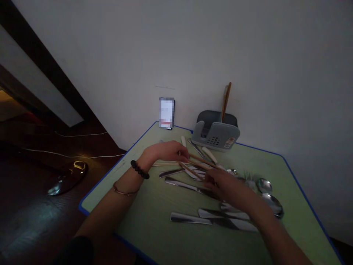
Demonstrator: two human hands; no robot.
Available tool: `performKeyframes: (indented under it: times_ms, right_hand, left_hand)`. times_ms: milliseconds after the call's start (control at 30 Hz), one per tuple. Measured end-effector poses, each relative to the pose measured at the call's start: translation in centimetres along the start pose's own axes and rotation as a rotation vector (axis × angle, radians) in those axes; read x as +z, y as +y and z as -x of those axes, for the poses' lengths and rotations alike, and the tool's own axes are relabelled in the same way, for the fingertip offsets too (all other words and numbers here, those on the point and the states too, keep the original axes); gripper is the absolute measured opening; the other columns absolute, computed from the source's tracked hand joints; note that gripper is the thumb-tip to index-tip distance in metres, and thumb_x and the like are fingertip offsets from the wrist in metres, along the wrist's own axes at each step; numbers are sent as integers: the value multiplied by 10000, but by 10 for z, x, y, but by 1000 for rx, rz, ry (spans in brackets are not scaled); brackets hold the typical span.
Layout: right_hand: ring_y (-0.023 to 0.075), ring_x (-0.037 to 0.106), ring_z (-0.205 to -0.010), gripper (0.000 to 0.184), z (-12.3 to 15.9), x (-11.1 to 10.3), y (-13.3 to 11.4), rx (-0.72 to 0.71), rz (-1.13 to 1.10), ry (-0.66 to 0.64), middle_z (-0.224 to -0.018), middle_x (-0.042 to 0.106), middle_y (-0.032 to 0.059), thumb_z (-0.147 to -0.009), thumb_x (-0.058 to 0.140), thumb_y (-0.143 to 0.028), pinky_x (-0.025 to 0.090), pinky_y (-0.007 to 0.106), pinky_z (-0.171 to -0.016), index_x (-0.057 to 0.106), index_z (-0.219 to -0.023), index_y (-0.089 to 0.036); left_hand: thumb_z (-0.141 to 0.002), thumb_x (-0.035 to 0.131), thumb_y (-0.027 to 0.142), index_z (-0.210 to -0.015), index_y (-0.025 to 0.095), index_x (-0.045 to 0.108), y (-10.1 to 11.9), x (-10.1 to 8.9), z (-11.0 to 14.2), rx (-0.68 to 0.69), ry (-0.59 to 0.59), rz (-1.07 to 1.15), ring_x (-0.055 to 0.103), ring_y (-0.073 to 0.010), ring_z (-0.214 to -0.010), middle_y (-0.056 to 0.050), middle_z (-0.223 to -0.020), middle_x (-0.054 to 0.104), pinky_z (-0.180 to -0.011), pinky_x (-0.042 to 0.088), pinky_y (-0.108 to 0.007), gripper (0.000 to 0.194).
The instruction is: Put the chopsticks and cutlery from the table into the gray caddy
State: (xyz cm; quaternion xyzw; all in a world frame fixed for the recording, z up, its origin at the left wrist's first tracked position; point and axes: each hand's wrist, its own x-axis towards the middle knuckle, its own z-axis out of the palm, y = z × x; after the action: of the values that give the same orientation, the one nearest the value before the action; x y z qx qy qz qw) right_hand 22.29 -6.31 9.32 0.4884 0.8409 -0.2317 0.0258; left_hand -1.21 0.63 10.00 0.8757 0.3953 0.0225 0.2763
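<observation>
Between both hands: loose chopsticks (203, 161), brown, lying slantwise, the item I list first. At their left end, left hand (169, 150), fingertips drawn together and meeting the wood; I cannot tell whether they pinch it. At their right end, right hand (226, 184), blurred, fingers curled narrow; a firm hold I cannot confirm from my feed.

Just nearer me than the grip: one knife (180, 183), its handle pointing left. Nearer still, below the right hand: a pair of table knives (190, 219), roughly parallel. Right of the right hand: two spoons (271, 204), bowls shining, and a blurred fork (249, 179). Just beyond the grip: two white handles (209, 154).

Farther past the right hand: grey holder (226, 132), pierced front, brown sticks (226, 101) upright inside. Past the left hand: phone (167, 112), propped upright, screen pixelated. Under everything: pale green table (154, 221), blue-edged. On the left wrist: black beaded bracelet (140, 169)
</observation>
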Motion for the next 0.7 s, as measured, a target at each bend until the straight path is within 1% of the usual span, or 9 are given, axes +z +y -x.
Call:
performKeyframes:
  times_ms: [67,167,233,300,400,500,600,700]
  right_hand:
    - [188,596,-739,132,9,-16,13,-16,-73,62,-863,665,69,-872,488,-284,420,273,-646,587,-852,-199]
    - [183,585,-695,183,26,-37,33,-9,-109,169,-807,660,57,-870,460,-347,432,281,-632,575,-827,-211]
    - [182,580,-676,209,35,-47,42,12,-102,241,-778,659,51,-869,448,-377,435,289,-628,571,-813,-218]
    - [182,580,-676,215,40,-52,46,34,-96,302,-764,656,49,-864,451,-389,438,295,-636,572,-809,-220]
    - [191,589,-709,217,38,-51,38,31,-133,359,-786,657,57,-874,439,-387,444,298,-652,570,-856,-215]
    - [187,602,-709,255,29,-46,21,-22,-248,358,-813,667,52,-923,368,-384,443,286,-652,550,-971,-213]
    - [181,613,-711,279,22,-42,10,-57,-304,394,-825,673,47,-944,324,-371,439,270,-657,553,-974,-215]
    - [177,612,-690,288,20,-43,10,-72,-302,407,-798,673,40,-941,324,-368,441,260,-650,570,-967,-220]
  left_hand:
    - [-878,541,331,-969,165,682,7,-11,-2,53,35,48,610,-131,-788,-26,-904,700,-668,420,-197,236]
    - [-897,503,346,-976,150,674,18,-28,-4,62,91,99,597,-121,-752,-27,-863,686,-650,425,-202,272]
    - [-899,489,349,-995,141,665,26,-37,-4,65,98,179,582,-109,-685,-18,-784,664,-609,427,-201,289]
    - [-892,498,353,-1020,140,649,34,-41,-4,96,139,285,572,-99,-645,-8,-737,644,-576,428,-196,291]
    - [-873,537,338,-959,138,628,44,-39,-7,132,279,404,579,-92,-621,2,-706,636,-570,443,-198,236]
    - [-833,604,333,-867,141,583,49,-36,-12,163,374,539,610,-103,-642,7,-685,641,-595,476,-212,196]
    - [-827,621,316,-855,137,576,49,-35,-14,207,403,669,647,-119,-697,-11,-725,677,-647,507,-231,187]
    - [-879,559,281,-944,128,600,46,-37,-10,252,361,719,675,-137,-794,-45,-817,716,-748,523,-269,171]
